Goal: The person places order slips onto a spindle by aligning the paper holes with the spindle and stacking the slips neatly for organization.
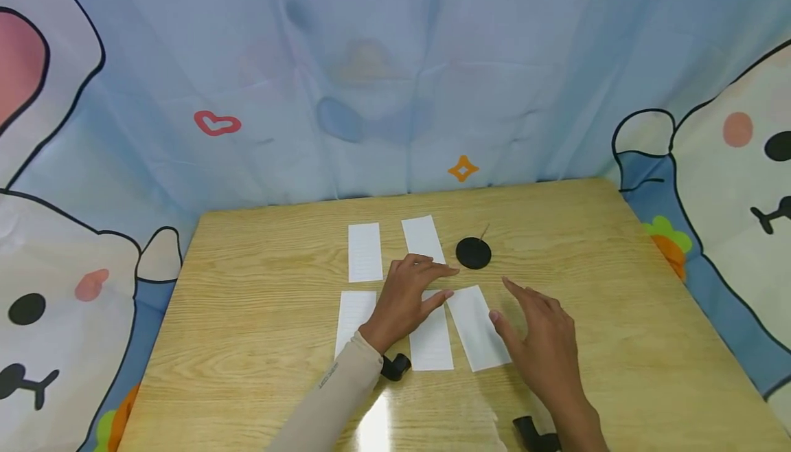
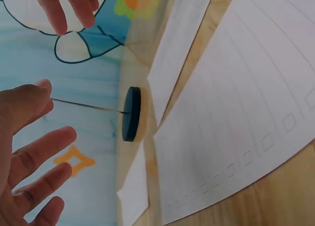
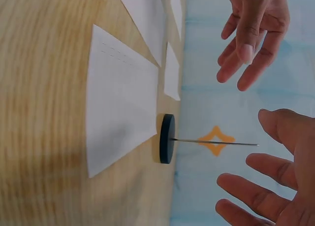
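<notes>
My left hand [image 1: 408, 301] hovers over the white paper strips with its fingers spread and nothing held. To its right, my right hand [image 1: 544, 342] is also raised, fingers apart and thumb out, beside the slanted strip [image 1: 478, 328]. Beyond both hands a round black base [image 1: 473, 253] lies flat on the table, a thin upright rod [image 3: 216, 142] rising from it. In the left wrist view the rod's tip appears near the left thumb; whether they touch, I cannot tell. Both hands look empty in the right wrist view.
Several paper strips lie in two rows on the wooden table [image 1: 259, 314], including one at back left [image 1: 365, 253] and one at back middle [image 1: 423, 238]. A blue patterned curtain [image 1: 383, 81] hangs behind the table's far edge and at both sides.
</notes>
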The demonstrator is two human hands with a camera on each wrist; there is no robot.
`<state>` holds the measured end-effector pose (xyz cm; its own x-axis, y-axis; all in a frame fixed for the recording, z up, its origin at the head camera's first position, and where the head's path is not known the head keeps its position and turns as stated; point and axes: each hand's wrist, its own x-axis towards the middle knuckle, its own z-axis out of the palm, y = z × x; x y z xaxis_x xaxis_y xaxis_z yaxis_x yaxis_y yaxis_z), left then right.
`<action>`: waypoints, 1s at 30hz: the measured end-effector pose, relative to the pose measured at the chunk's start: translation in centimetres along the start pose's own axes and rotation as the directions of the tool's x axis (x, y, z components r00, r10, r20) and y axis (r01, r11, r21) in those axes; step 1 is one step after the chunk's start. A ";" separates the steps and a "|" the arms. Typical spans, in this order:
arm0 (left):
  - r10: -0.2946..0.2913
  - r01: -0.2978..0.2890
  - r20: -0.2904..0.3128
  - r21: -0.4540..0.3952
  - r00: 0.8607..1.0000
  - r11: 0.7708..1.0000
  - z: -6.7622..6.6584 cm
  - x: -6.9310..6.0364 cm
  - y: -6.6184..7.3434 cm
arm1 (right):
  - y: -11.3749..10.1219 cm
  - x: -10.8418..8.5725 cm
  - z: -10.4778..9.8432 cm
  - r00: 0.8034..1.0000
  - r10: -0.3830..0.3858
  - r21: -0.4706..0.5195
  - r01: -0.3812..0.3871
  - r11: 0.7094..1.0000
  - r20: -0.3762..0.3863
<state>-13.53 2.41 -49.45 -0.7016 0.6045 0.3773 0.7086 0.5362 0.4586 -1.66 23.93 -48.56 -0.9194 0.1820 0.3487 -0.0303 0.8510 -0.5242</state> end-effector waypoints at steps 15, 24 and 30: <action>-0.027 0.028 0.017 -0.054 0.999 0.998 3.1 0.6 -0.8 | 0.9 -2.0 1.4 0.992 0.112 -0.075 -0.108 0.991 0.061; -0.014 0.015 0.080 -0.011 0.997 1.000 4.3 1.2 -0.7 | 1.6 -2.9 1.9 0.970 0.195 -0.107 -0.181 0.978 0.148; -0.023 0.016 0.105 0.072 0.994 0.997 4.9 1.5 -0.5 | 1.8 -2.9 2.0 0.955 0.230 -0.141 -0.206 0.968 0.188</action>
<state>-14.56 5.90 -53.07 -0.7062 0.6503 0.2799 0.7010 0.5868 0.4053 0.16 23.97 -52.07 -0.9586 0.2769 0.0662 0.2149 0.8562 -0.4699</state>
